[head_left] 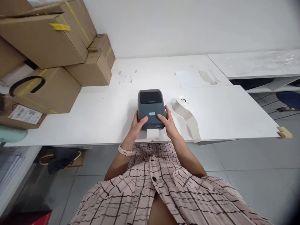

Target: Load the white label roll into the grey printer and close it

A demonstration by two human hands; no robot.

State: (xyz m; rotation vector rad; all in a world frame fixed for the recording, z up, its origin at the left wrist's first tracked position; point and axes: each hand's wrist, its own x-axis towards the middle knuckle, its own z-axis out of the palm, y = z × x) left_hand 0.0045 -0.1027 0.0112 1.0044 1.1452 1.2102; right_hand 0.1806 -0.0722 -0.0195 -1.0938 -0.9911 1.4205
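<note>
A dark grey label printer point(151, 105) stands near the front edge of the white table point(225, 112). My left hand point(137, 124) grips its left front side, thumb laid on top. My right hand point(167, 121) clasps the right front side, thumb reaching toward the small blue button on the lid. A white label point(152, 133) sticks out of the front slot between my hands. Just right of the printer lies a roll of white labels point(182, 102), and its loose strip point(192, 125) trails down over the table edge.
Stacked cardboard boxes point(53, 56) fill the table's left end and the space beside it. A second white table point(257, 64) stands at the back right. Under the table on the left lies a dark bag point(61, 159). A tan object point(284, 132) sits at the table's right corner.
</note>
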